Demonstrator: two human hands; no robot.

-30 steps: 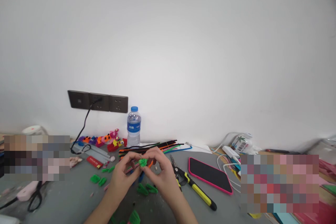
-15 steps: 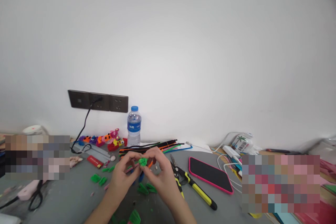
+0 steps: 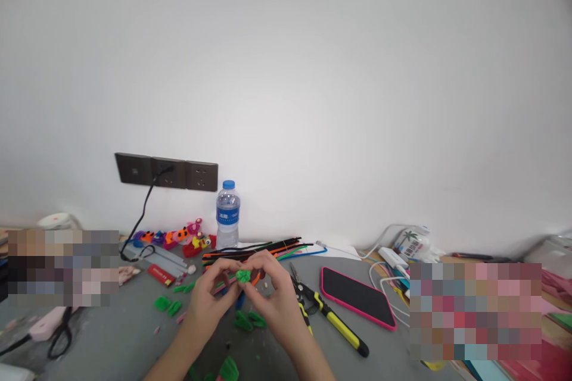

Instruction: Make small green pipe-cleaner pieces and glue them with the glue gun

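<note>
Between my two hands is a small, fuzzy green pipe-cleaner piece (image 3: 243, 275), bunched like a little flower. My left hand (image 3: 217, 289) pinches it from the left with thumb and fingertips. From the other side, the thumb and bent fingers of my right hand (image 3: 271, 286) grip it too. Below the hands lie green pipe-cleaner loops (image 3: 243, 321) on the grey table mat (image 3: 147, 345). More green loops (image 3: 162, 303) rest left of my left wrist. Behind my fingers, a bundle of black, orange and green pipe cleaners (image 3: 272, 248) is partly hidden.
Right of my right hand are yellow-and-black pliers (image 3: 342, 326) and a phone in a pink case (image 3: 357, 297). A water bottle (image 3: 228, 214) stands by the wall, beside colourful fuzzy figures (image 3: 179, 236). White cables (image 3: 385, 280) lie at right, a black cord (image 3: 143, 208) at left.
Both hands stay in nearly the same place, still pinching the green piece, which looks very slightly turned. Nothing else has visibly moved apart from a slight shift of the view.
</note>
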